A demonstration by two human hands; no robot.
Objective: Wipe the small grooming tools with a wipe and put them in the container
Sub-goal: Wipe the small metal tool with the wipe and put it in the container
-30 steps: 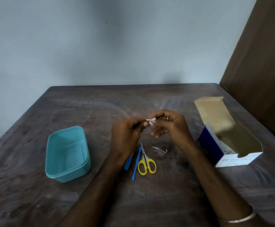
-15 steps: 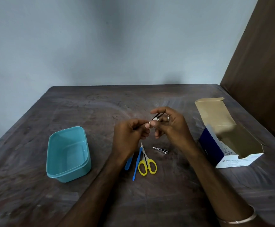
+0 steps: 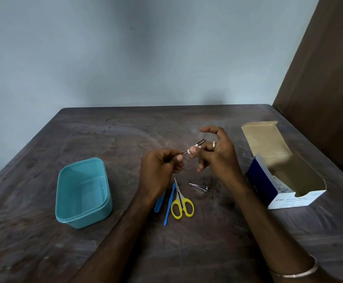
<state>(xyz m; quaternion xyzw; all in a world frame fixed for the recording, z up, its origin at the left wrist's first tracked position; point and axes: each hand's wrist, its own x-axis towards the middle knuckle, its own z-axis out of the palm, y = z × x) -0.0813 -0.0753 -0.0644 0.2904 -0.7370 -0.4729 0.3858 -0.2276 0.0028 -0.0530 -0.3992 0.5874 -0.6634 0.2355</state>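
My left hand (image 3: 162,166) pinched the thin, stiff, slippery-looking dark metal tweezers (image 3: 195,147) above the tabletop (image 3: 125,129); my right hand (image 3: 213,154) squeezed the small white wipe (image 3: 194,150) round them.

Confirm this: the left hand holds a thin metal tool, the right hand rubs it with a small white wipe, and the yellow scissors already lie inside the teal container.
One detail is wrong. The head view shows the yellow scissors lying on the table, right of the teal container. The rest stands: the left hand holds the thin metal tool and the right hand pinches the white wipe around it.
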